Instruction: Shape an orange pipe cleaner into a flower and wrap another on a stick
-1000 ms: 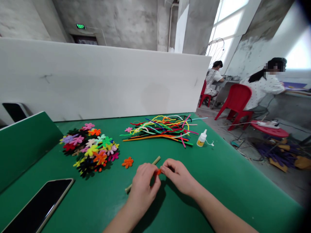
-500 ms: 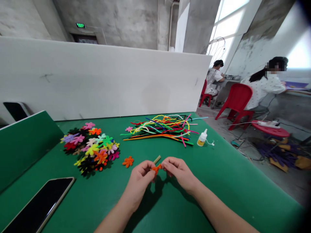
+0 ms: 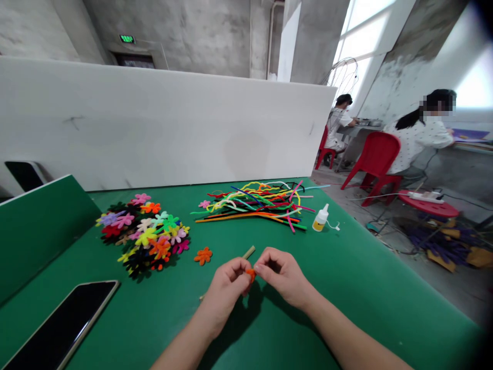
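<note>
Between my two hands is a small orange pipe cleaner piece (image 3: 251, 275), bent and mostly covered by fingers. My left hand (image 3: 229, 288) pinches it from the left. From the right, the thumb and forefinger of my right hand (image 3: 281, 275) close on its other end. Beneath my left hand a thin greenish stick (image 3: 249, 252) lies on the table, its middle hidden. Just left of the hands rests a flat orange fuzzy flower (image 3: 203, 256).
A heap of colourful fuzzy flowers (image 3: 150, 236) lies left, beside a phone (image 3: 65, 324). Loose pipe cleaners (image 3: 254, 203) spread at the back, near a small glue bottle (image 3: 320, 218). A white panel (image 3: 165, 128) borders the green table (image 3: 346, 298). Two people sit at right.
My left hand has turned and shifted slightly, covering more of the stick. The orange piece showed more a half second ago and is now largely tucked in the fingers.
</note>
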The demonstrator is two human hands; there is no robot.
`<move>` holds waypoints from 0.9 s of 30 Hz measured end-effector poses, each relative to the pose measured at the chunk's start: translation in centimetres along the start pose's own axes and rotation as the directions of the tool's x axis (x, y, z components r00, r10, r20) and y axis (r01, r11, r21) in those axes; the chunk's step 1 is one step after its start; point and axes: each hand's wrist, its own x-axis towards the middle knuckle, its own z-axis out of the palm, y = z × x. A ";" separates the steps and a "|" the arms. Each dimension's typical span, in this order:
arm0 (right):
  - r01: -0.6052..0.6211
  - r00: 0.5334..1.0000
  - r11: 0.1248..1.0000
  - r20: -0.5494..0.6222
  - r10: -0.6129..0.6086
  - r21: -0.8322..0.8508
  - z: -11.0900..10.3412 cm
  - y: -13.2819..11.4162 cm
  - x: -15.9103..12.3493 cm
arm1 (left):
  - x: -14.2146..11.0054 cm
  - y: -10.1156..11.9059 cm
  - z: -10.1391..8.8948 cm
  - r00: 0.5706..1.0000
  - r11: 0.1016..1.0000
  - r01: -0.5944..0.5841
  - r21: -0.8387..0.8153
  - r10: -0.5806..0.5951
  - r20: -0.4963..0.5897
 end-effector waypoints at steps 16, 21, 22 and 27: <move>-0.186 0.980 0.973 -0.049 0.194 0.139 0.5 0.4 0.2 | -0.6 -0.6 0.1 0.815 0.512 -0.451 0.731 0.571 0.103; -0.261 0.960 0.943 -0.049 0.277 0.206 0.8 -0.1 0.2 | -0.7 -0.8 -0.1 0.735 0.294 -0.526 0.798 0.629 0.253; -0.275 0.955 0.934 -0.051 0.294 0.230 0.9 -0.1 0.2 | -0.7 -0.9 -0.1 0.726 0.280 -0.533 0.798 0.636 0.262; -0.298 0.943 0.897 -0.047 0.330 0.327 1.0 -0.1 0.3 | -0.5 -0.7 0.2 0.823 0.542 -0.433 0.720 0.563 0.071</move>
